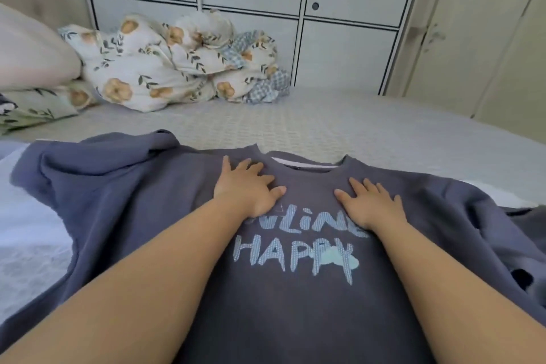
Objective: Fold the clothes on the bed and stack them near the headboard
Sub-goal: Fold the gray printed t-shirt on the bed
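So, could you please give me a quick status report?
Left hand and right hand open, flat on sweatshirt. Sweatshirt face up, unfolded. Floral bedding bunched beyond.

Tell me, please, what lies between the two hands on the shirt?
In the head view, only bare shirt fabric, below its neckline, separates the left hand and right hand.

The left hand [246, 190] and right hand [370, 204] cover part of the sweatshirt [295, 304] print's upper line; its hem runs off the bottom edge.
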